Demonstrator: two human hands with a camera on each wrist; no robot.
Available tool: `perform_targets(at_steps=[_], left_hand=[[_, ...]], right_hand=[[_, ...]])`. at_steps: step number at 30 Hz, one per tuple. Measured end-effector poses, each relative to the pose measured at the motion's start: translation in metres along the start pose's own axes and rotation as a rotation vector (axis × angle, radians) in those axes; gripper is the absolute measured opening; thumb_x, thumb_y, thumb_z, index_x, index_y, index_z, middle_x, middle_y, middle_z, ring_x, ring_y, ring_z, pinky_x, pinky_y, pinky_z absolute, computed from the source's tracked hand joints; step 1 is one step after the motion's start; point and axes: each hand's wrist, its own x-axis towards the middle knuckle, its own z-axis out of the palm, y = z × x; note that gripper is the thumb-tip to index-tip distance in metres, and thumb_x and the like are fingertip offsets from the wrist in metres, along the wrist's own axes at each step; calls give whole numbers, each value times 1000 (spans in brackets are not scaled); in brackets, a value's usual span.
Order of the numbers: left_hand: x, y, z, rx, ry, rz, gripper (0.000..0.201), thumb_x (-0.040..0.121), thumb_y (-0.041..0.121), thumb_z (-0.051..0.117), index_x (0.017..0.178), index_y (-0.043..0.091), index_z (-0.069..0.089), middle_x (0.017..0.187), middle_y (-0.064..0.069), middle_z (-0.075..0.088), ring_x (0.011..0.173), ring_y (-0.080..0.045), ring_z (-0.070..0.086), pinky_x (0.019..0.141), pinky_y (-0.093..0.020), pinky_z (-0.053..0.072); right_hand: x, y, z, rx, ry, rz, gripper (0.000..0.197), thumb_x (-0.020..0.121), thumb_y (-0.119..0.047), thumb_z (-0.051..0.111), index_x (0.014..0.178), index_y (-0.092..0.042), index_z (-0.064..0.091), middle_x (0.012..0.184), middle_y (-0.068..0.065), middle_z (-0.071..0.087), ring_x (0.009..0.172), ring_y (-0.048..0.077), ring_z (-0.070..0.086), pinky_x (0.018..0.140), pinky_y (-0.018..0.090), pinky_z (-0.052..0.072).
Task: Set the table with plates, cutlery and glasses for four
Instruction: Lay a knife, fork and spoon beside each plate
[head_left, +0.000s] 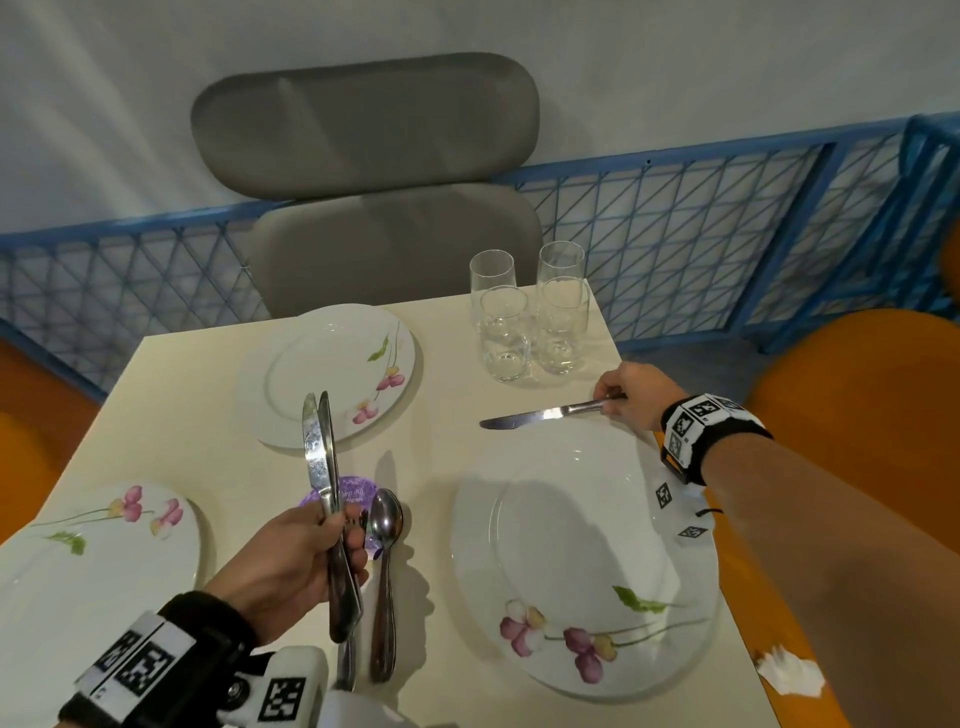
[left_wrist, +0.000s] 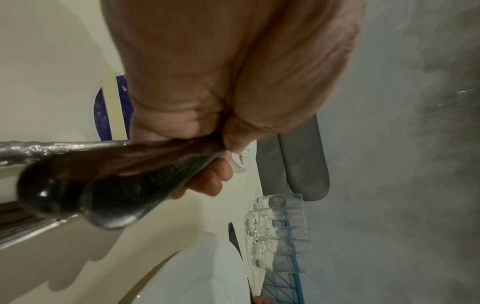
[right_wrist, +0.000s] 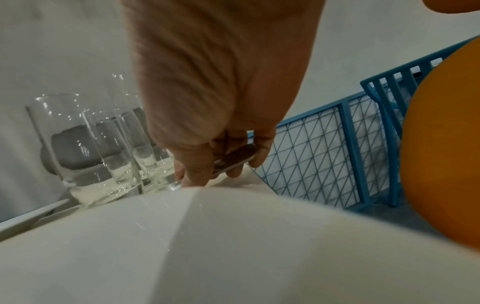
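Three white flowered plates lie on the cream table (head_left: 447, 415): one at the far side (head_left: 311, 374), one at the near left (head_left: 78, 566), one at the right (head_left: 571, 561). My right hand (head_left: 618, 397) pinches the handle of a knife (head_left: 530, 415) lying flat just beyond the right plate; in the right wrist view the fingers (right_wrist: 192, 170) curl round the handle (right_wrist: 233, 160). My left hand (head_left: 296, 561) grips two knives (head_left: 319, 457) upright above the table; their handles (left_wrist: 109, 179) fill the left wrist view. Spoons (head_left: 384, 571) lie beside that hand.
Several empty glasses (head_left: 530, 317) stand clustered at the table's far right corner, close to my right hand. A grey chair (head_left: 374, 156) stands beyond the table, orange chairs (head_left: 857, 415) at the sides, a blue wire fence (head_left: 701, 234) behind. A purple coaster (head_left: 348, 493) lies mid-table.
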Motion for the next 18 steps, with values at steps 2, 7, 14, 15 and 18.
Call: perform_targets(at_steps=[2,7,14,15,18], left_hand=[[-1,0,1,-4,1,-3,23,102,4,31,99,0,53,72,-14,51,66,-28,49,68,-43,44],[-1,0,1,-14,-5,-8,23,102,4,31,99,0,53,71,-13,51,65,-28,49,67,-42,45],[-1,2,-2,2,1,-5,24,102,3,29,99,-1,53,68,-13,52,63,-28,48,68,-44,44],[-2,2,-2,5,0,-2,24,102,3,29,99,-1,53,68,-13,52,63,-28,48,68,-44,44],[-4,2,-4,2,-3,0,24,102,2,29,100,-1,53,68,-13,51,62,-28,48,65,-43,45]], right_hand=[[-1,-3,-1,-35,8,-8,15,85,-12,68,99,-17,70,82,-7,54,86,16,56,75,23,41],[0,-7,-6,-129,-51,-44,22,88,-13,63,107,-20,70,78,-10,50,86,13,52,77,22,40],[3,-9,-13,-212,-134,-68,30,89,-14,62,117,-23,69,96,0,59,103,20,60,85,21,42],[4,-9,-13,-246,-153,-81,31,89,-14,62,119,-24,68,100,1,60,105,21,59,86,20,40],[6,-10,-16,-330,-207,-125,35,91,-16,60,125,-26,64,107,1,61,109,21,57,84,17,35]])
